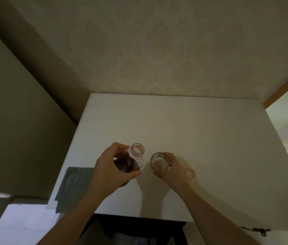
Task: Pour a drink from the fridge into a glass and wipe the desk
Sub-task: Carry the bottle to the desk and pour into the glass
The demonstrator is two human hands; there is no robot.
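Bottle of dark drink sits in the left hand, whose fingers and thumb are curled round its body; the thumb tip lies along the lower side of the bottle and the fingers wrap over the far side. The neck points up and away from the wrist, tilted a little toward the right hand, and its mouth is open, with no cap on it. The dark liquid fills the body under the palm, while the neck above the grip looks clear.

Just to the right of that grip, the right hand clasps the glass, fingers bent round its right side and the thumb near its nearer edge. The glass is close beside the bottle but apart from it, with a narrow strip of desk showing between them. Its rim faces up toward the camera; whether any liquid is in it is hard to tell in the dim light. Whether the base stands on the desk or is lifted slightly cannot be told either.

A round cap lies on the desk just right of the right wrist, open side up. A green cloth lies left of the left forearm, draped over the desk's near left corner so that part hangs past the edge. The white desk stands against a patterned wall beyond both hands.
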